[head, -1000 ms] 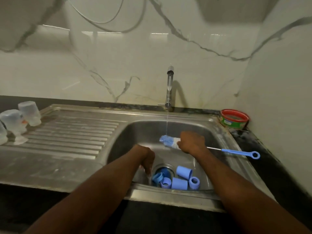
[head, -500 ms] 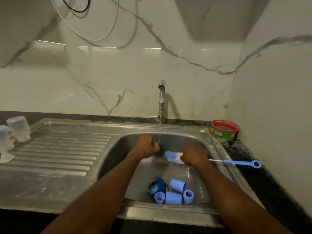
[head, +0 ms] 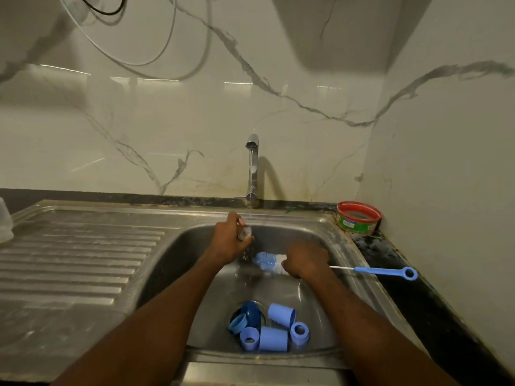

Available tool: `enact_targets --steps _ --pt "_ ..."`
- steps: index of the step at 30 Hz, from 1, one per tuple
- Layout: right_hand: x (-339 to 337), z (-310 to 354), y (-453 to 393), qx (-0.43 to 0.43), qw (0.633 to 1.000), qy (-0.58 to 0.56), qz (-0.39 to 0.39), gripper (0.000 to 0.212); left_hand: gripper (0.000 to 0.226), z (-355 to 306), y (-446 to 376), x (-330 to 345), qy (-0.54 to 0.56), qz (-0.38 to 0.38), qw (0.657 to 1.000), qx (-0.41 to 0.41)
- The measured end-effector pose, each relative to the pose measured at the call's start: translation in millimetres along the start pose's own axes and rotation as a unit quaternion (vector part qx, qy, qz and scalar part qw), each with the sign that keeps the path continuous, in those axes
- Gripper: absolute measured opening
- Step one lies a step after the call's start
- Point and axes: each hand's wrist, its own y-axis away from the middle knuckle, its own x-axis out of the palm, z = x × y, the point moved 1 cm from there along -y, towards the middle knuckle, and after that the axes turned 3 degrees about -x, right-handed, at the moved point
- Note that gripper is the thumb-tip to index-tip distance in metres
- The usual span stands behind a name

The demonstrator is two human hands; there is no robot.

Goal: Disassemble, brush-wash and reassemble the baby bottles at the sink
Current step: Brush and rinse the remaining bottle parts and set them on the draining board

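Holding a small clear bottle part (head: 245, 233) under the thin stream from the tap (head: 252, 168), with the left hand (head: 231, 240) curled round it. Looks like a teat or a small clear piece, too small to tell for sure. Open end of it turned toward the right.

Gripping the bottle brush (head: 334, 267) with the right hand (head: 305, 260), fingers wrapped round the stem just behind the fuzzy head. Brush lying flat and sideways: blue and white bristles poking left, blue handle with its ring sticking out right over the sink rim (head: 359, 263). Bristle tip just beside the left hand, a little lower and to its right, not touching the part.

Probably next: lifting the brush head up and left into the open end, along the brush's own long line. Right hand nearer the brush head; left hand nearer the water.

Waiting low in the sink by the drain: a heap of blue caps and rings (head: 267, 327). Sitting at the far left edge of the drainboard: a clear bottle (head: 5, 221).
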Motion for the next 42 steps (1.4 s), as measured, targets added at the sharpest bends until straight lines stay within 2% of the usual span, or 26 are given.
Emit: enact_targets --steps 3,6,10,14,19,23,26,29,33,36,39,42 --pt "-5.3 -9.4 2.9 0.005 1.0 -0.017 -0.015 0.032 0.034 -8.9 3.7 6.0 0.028 0.0 0.999 0.023" --pt "-5.5 -16.9 7.0 0.01 0.999 -0.029 -0.013 0.029 0.025 -9.8 0.4 6.5 0.028 -0.037 0.998 0.045" --pt "-5.5 -17.3 6.0 0.007 0.999 -0.032 -0.006 0.031 0.029 2.8 -4.3 4.0 0.006 -0.071 0.996 0.055" --pt "-3.9 -9.6 2.1 -0.003 1.0 -0.015 -0.015 0.03 0.039 5.2 -1.5 5.5 -0.03 -0.043 0.997 0.05" --pt "-3.5 -3.3 2.0 0.003 1.0 -0.004 -0.021 0.033 0.037 -7.9 -4.2 6.7 0.03 -0.051 0.998 0.032" --pt "-3.8 -5.9 2.8 0.006 1.0 -0.015 -0.02 0.031 0.028 -5.8 -5.1 7.5 0.063 -0.051 0.994 0.067" --pt "-2.9 -5.7 3.2 0.008 1.0 -0.014 -0.024 0.034 0.032 -5.3 -4.3 7.1 0.042 -0.057 0.993 0.098" --pt "-1.4 -4.1 2.5 0.009 0.999 -0.018 -0.025 0.035 0.04 -1.5 -8.2 10.6 -0.047 -0.031 0.991 0.118" --pt "0.1 -4.3 3.1 0.011 0.999 -0.015 -0.029 0.033 0.043 5.0 -8.5 16.2 -0.149 0.051 0.985 0.074" --pt "-0.1 -4.2 3.4 0.01 1.0 -0.012 -0.025 0.032 0.04 8.1 -5.7 18.9 -0.142 0.084 0.984 0.061" --pt "-1.2 -4.8 3.7 0.012 0.999 -0.014 -0.033 0.032 0.045 10.4 -6.3 18.1 -0.12 0.077 0.989 0.042" --pt "-6.0 -4.1 5.7 0.014 0.999 -0.016 -0.037 0.032 0.035 10.7 -9.0 16.2 -0.116 0.066 0.99 0.04"
